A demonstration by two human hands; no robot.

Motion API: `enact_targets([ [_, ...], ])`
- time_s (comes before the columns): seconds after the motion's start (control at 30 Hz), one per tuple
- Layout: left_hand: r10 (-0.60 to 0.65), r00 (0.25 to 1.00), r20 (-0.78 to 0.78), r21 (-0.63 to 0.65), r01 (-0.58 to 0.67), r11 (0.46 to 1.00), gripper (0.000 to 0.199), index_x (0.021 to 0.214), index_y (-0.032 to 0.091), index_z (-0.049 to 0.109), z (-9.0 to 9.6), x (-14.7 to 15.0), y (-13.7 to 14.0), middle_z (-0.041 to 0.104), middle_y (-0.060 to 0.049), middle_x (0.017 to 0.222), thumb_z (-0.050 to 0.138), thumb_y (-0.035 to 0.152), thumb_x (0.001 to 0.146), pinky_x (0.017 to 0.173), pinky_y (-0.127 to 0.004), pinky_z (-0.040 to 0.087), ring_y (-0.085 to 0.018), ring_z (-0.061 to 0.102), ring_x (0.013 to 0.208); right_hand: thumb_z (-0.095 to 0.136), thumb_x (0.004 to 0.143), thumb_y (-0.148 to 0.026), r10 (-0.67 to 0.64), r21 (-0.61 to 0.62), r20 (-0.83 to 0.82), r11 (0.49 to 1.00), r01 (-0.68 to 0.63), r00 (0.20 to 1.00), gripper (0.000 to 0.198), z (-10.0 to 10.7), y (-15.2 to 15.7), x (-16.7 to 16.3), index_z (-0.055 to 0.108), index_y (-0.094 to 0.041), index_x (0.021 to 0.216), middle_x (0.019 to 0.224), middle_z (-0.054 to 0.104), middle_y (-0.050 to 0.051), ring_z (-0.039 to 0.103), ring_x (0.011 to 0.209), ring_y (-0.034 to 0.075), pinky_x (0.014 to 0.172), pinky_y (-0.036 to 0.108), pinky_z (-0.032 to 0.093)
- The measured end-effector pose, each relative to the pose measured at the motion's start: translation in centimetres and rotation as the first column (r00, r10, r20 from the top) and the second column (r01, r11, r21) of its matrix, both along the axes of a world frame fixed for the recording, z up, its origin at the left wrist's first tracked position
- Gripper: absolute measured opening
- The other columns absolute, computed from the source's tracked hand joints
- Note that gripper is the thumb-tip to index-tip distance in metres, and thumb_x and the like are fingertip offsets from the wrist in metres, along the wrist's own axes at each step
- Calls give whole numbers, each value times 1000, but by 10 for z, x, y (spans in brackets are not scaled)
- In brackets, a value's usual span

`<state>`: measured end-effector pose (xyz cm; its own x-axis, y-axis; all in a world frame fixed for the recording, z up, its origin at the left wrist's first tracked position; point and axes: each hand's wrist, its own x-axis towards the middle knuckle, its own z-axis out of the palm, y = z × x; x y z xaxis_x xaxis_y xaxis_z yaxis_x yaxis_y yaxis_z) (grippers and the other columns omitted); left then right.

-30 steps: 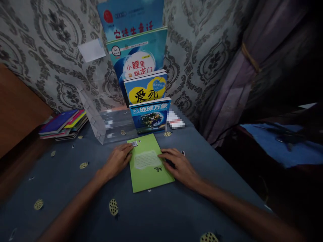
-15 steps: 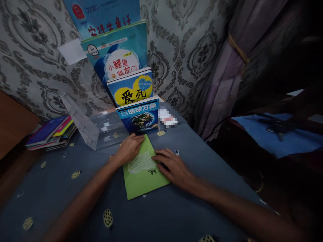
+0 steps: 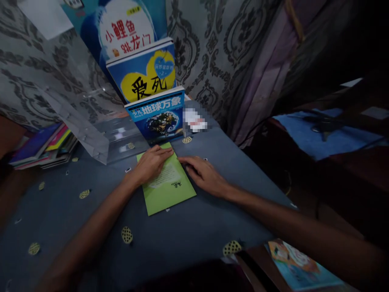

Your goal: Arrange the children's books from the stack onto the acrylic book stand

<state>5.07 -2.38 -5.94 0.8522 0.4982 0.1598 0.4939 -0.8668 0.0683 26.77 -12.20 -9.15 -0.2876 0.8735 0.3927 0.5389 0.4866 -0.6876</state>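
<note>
A thin green booklet (image 3: 172,198) lies flat on the dark patterned tablecloth, with a pale text panel and small black print on its upward face. Across its far part rests my left hand (image 3: 152,164), palm down, fingers stretched toward the far right edge. My right hand (image 3: 206,174) is at the booklet's right edge, fingers extended and slightly bent, with the index fingertip at that edge. Just beyond the hands stands a blue book with a globe on its cover (image 3: 162,121). Part of the booklet's far left is hidden under my left hand.
Behind the globe book rise a yellow-and-blue book (image 3: 146,77) and a larger teal book (image 3: 91,24), in a clear plastic rack (image 3: 121,140). A stack of books (image 3: 45,146) lies at the left. The table's right edge slopes toward me; another colourful book (image 3: 304,263) sits below it.
The view has tipped downward, bringing a book at the lower right into sight. My left hand now lies further over the booklet, and my right hand has shifted toward its far right edge.
</note>
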Motion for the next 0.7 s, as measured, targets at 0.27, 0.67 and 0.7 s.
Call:
enact_targets([
  [0.27,-93,996,-6,-71,93,993,39,133,19,63,7,1,-37,65,-9,138,41,15,101,94,-44,51,-25,60,112,40,95,-13,-27,-95,-93,995,18,995,45,-3,3,4,54,-20,137,117,73,9,68,106,22,92,40,52],
  [0.67,-210,977,-29,-179,202,963,49,136,24,59,12,1,-92,61,-8,140,44,5,94,100,-45,45,-26,54,123,47,93,-17,17,-65,-32,998,-19,999,44,0,0,3,55,-18,136,121,71,10,67,108,24,91,40,53],
  [0.7,-211,977,-35,-174,202,964,51,137,23,58,12,0,-95,60,-8,141,44,3,92,101,-45,45,-26,53,124,49,92,-18,33,-38,5,999,-32,999,45,-1,-1,3,55,-17,136,124,69,11,65,111,25,94,42,52],
])
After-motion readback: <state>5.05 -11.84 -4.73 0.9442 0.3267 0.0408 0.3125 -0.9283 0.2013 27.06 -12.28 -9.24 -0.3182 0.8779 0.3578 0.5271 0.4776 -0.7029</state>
